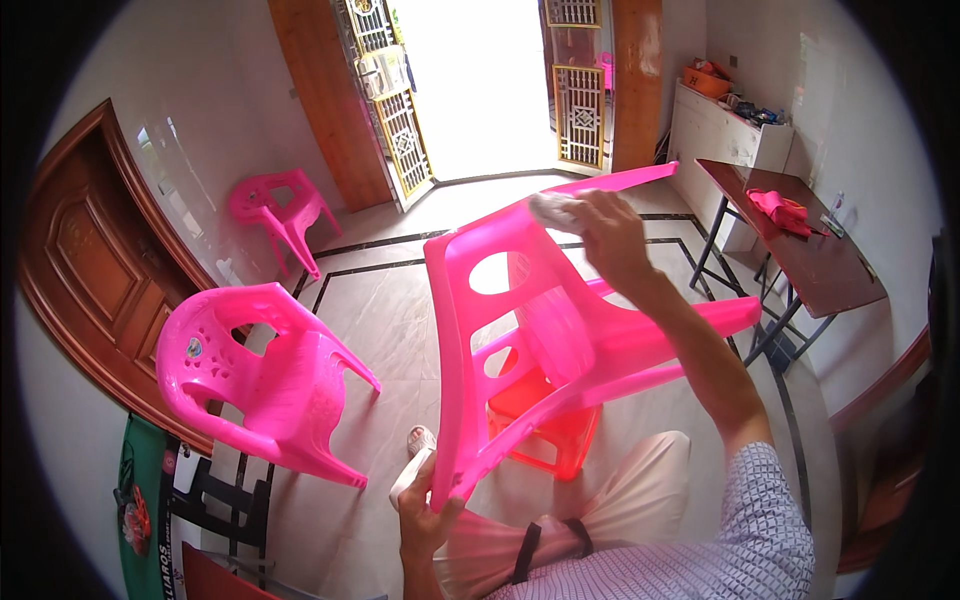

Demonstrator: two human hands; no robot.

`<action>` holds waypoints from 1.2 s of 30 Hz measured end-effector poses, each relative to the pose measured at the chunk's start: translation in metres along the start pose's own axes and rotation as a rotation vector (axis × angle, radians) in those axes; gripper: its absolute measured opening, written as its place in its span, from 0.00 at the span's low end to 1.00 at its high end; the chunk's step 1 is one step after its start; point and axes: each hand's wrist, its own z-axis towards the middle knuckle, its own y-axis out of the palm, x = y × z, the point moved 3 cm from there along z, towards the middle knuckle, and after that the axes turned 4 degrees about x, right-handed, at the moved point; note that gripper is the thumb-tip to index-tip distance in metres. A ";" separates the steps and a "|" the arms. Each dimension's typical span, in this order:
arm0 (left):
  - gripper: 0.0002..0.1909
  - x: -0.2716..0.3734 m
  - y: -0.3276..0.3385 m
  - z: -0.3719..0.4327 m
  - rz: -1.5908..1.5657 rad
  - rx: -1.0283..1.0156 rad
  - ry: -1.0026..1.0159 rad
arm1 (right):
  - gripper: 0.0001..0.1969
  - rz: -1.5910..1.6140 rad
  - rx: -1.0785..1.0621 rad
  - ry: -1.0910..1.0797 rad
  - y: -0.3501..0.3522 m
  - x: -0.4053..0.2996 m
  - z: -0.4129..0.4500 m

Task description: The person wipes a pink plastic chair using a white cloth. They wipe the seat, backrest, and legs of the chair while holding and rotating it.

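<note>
A pink plastic armchair [517, 292] is held up tilted in front of me, with its legs pointing right. My left hand [427, 517] grips the chair's lower left end, thumb on the near side. A white object [411, 480] shows beside those fingers; I cannot tell what it is or whether the hand holds it. My right hand [611, 232] holds a crumpled greyish-white cloth [553, 211] against the upper pink edge. Below the chair, partly hidden by it, stands a red-orange plastic stool [566, 442].
Another pink armchair [285, 390] stands to the left, with a third pink chair [281, 210] by the wall. On the right, a dark red folding table [817, 262] bears a pink cloth item [780, 210]. A white cabinet [712, 135] stands behind it. Green billiards equipment [142, 450] lies lower left.
</note>
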 end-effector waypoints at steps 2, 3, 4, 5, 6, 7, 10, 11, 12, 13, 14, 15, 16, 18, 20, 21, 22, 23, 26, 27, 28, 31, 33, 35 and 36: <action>0.36 -0.003 -0.003 -0.001 0.015 -0.006 0.018 | 0.14 0.139 0.159 -0.248 0.005 -0.048 0.024; 0.36 -0.006 -0.001 0.000 0.015 -0.018 0.044 | 0.15 0.199 0.196 -0.350 0.007 -0.069 0.032; 0.36 -0.010 -0.003 -0.003 0.020 -0.032 0.053 | 0.13 0.143 0.165 -0.438 0.018 -0.093 0.033; 0.36 -0.017 -0.005 -0.006 0.034 -0.014 0.058 | 0.11 0.075 0.127 -0.529 0.026 -0.110 0.034; 0.36 -0.023 -0.006 -0.009 0.049 0.008 0.062 | 0.12 0.073 0.095 -0.611 0.034 -0.121 0.035; 0.36 -0.024 -0.003 -0.009 0.044 -0.008 0.072 | 0.13 0.073 0.057 -0.691 0.041 -0.124 0.034; 0.36 -0.025 0.004 -0.010 0.033 0.007 0.071 | 0.13 -0.032 0.044 -0.620 0.061 -0.080 0.027; 0.36 -0.023 0.003 -0.012 0.039 0.003 0.075 | 0.14 -0.077 0.036 -0.526 0.067 -0.060 0.025; 0.39 -0.023 0.005 -0.014 0.015 0.005 0.046 | 0.14 -0.047 0.018 -0.472 0.067 -0.033 0.022; 0.42 -0.024 0.004 -0.016 -0.001 0.012 0.015 | 0.12 -0.032 0.010 -0.438 0.063 -0.010 0.018; 0.42 -0.026 0.003 -0.018 -0.003 0.006 0.015 | 0.12 -0.045 0.000 -0.422 0.058 0.014 0.015; 0.41 -0.027 0.000 -0.020 -0.024 0.027 0.000 | 0.12 -0.010 -0.009 -0.357 0.053 0.038 0.012; 0.41 -0.029 0.000 -0.021 -0.053 0.042 -0.014 | 0.15 -0.127 -0.043 -0.315 0.047 0.067 0.004; 0.40 -0.030 0.001 -0.020 -0.067 0.039 -0.007 | 0.15 -0.279 -0.048 -0.193 0.034 0.129 -0.015; 0.40 -0.027 0.004 -0.017 -0.083 0.036 -0.004 | 0.12 -0.308 0.009 -0.078 0.012 0.186 -0.028; 0.39 -0.023 0.006 -0.015 -0.068 0.020 0.004 | 0.12 -0.384 -0.041 0.042 0.001 0.215 -0.037; 0.38 -0.021 0.011 -0.012 -0.060 -0.005 0.013 | 0.11 -0.596 -0.061 0.051 -0.014 0.247 -0.048; 0.38 -0.023 0.004 -0.015 -0.034 0.005 0.003 | 0.08 -0.571 -0.156 0.263 -0.015 0.254 -0.050; 0.37 -0.061 -0.017 -0.035 -0.024 0.034 -0.023 | 0.13 -0.380 0.032 0.944 -0.020 0.287 -0.073; 0.32 -0.103 -0.020 -0.044 -0.157 0.034 -0.156 | 0.14 -0.288 0.134 1.030 -0.033 0.320 -0.082; 0.30 -0.132 -0.017 -0.048 -0.282 0.034 -0.299 | 0.15 -0.261 0.166 1.020 -0.032 0.334 -0.086; 0.27 -0.153 -0.013 -0.049 -0.834 0.191 -0.648 | 0.13 -0.071 0.315 1.136 -0.009 0.328 -0.086; 0.31 -0.134 -0.021 -0.057 -0.569 0.173 -0.504 | 0.13 0.422 0.383 1.266 0.034 0.274 -0.077; 0.37 -0.095 -0.010 -0.045 -0.338 0.116 -0.351 | 0.13 0.506 0.471 1.356 0.051 0.235 -0.065; 0.36 -0.057 0.001 -0.027 -0.204 0.064 -0.161 | 0.14 0.590 0.482 1.319 0.056 0.218 -0.063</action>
